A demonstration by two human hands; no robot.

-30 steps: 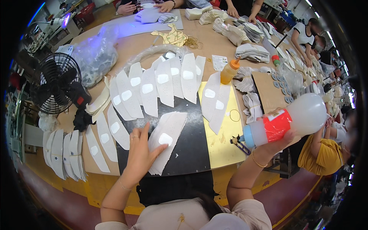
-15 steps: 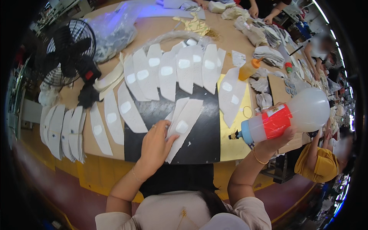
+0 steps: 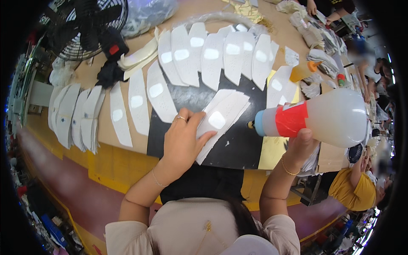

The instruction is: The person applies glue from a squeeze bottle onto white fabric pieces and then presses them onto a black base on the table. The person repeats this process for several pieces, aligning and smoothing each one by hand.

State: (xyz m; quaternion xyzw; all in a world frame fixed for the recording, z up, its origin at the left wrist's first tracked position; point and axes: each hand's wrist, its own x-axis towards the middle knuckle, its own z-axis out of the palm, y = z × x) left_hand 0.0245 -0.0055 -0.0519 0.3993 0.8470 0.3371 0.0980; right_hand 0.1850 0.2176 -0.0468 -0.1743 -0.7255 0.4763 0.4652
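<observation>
My left hand (image 3: 182, 138) grips a small stack of white fabric pieces (image 3: 223, 111) over the black mat (image 3: 242, 142). The top piece carries a glossy white rounded patch (image 3: 217, 120). In my right hand (image 3: 302, 144) is a large translucent squeeze bottle (image 3: 335, 117) with a red wrap and a light blue cap, tipped sideways. Its dark nozzle (image 3: 251, 124) points left, apart from the stack. Similar white pieces with patches (image 3: 211, 57) lie fanned in an arc beyond the mat, and others (image 3: 136, 101) lie left of it.
Bundles of tied pieces (image 3: 87, 121) sit at the table's left edge, below a black fan (image 3: 91, 25). A yellow sheet (image 3: 272, 151) lies right of the mat, near an orange-capped bottle (image 3: 302, 71). Co-workers' hands (image 3: 312, 7) handle fabric at the far right.
The bottle has swung from a slant to nearly level, its nozzle moving up and slightly left. My left hand and the stack have shifted in view, the pieces now fanned wider.
</observation>
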